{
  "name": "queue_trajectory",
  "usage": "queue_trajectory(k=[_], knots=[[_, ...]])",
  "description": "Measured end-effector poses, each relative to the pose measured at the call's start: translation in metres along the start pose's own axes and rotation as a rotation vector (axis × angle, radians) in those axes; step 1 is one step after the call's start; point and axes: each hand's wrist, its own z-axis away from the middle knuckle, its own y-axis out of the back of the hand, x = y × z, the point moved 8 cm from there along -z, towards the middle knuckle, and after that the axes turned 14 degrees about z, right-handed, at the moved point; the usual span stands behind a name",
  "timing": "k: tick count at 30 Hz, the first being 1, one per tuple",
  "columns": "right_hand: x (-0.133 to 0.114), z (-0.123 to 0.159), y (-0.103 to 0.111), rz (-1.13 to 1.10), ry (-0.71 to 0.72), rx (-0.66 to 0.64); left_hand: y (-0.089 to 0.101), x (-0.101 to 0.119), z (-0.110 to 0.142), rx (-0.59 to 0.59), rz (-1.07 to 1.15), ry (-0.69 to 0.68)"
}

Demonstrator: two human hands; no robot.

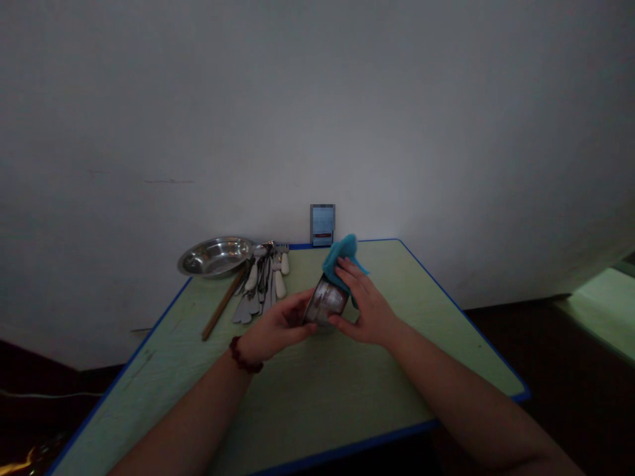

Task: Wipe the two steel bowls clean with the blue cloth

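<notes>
The cloth [340, 256] is turquoise, the bowl [325, 301] silver, the tabletop [327, 390] pale green, blue-edged.

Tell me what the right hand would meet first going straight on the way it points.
The blue cloth, which the right hand holds; past it, perhaps the lit screen by the wall, though depth is hard to judge.
</notes>
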Motion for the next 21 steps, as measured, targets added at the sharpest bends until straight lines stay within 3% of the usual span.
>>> queue_trajectory(k=[21], knots=[[-0.0032,-0.0004,0.0026,-0.011,0.004,0.006,-0.0053,0.0029,-0.0011,0.013,0.021,0.000]])
